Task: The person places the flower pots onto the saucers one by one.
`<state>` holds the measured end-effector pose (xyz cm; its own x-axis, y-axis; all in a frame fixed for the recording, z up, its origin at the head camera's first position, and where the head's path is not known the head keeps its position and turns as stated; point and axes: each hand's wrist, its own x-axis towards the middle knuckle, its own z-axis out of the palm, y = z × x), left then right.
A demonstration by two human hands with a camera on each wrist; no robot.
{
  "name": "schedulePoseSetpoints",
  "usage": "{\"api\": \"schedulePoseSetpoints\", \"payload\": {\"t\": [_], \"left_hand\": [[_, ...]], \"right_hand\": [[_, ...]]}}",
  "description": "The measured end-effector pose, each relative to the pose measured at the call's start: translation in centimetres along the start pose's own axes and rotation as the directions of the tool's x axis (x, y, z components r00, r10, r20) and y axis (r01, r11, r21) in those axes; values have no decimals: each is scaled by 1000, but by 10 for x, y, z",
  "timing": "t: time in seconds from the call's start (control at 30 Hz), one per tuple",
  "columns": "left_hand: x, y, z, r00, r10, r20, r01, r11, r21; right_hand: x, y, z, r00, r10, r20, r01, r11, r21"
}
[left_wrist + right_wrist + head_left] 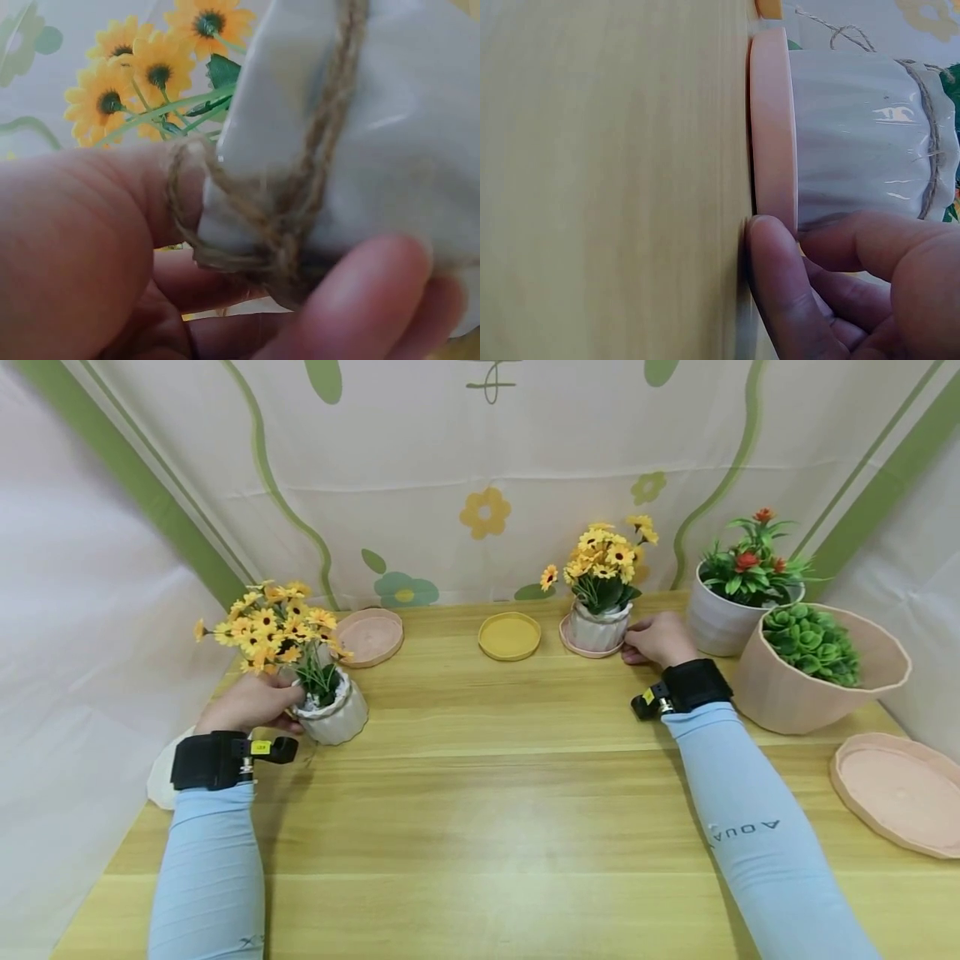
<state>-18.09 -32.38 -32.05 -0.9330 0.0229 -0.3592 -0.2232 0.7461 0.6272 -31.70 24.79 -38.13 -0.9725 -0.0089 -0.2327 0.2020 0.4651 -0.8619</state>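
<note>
My left hand (251,702) grips a white ceramic flowerpot (333,714) by its rim, with fingers and thumb on either side. The pot leans to the right and carries yellow artificial daisies (270,627). Brown twine (330,120) is tied around it in the left wrist view. On the far right, my right hand (660,639) pinches the edge of a small pink saucer (772,135). A second white flowerpot (600,628) with yellow daisies (603,556) stands upright on that saucer.
Along the back lie another pink saucer (371,637) and a yellow saucer (510,637). At right stand a white pot with red flowers (723,614), a large pink pot (787,693) and a large pink tray (900,789). A white dish (161,781) sits partly hidden behind my left wrist.
</note>
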Motion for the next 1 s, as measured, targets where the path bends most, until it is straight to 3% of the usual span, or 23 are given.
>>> {"api": "schedulePoseSetpoints", "payload": {"t": [0.1,0.5,0.7,1.0], "left_hand": [[-1,4,1,1000,22,-22,-22,999,36],[7,33,15,995,59,-75,-66,993,-95],[21,59,28,995,72,-67,-83,982,-167],[49,114,39,990,137,-42,-142,976,-164]], "right_hand": [[0,-1,0,1000,0,-2,0,1000,8],[0,0,1,1000,0,-4,0,1000,29],[-1,1,2,1000,11,-3,-11,999,48],[-2,0,0,1000,19,-12,-19,998,62]]}}
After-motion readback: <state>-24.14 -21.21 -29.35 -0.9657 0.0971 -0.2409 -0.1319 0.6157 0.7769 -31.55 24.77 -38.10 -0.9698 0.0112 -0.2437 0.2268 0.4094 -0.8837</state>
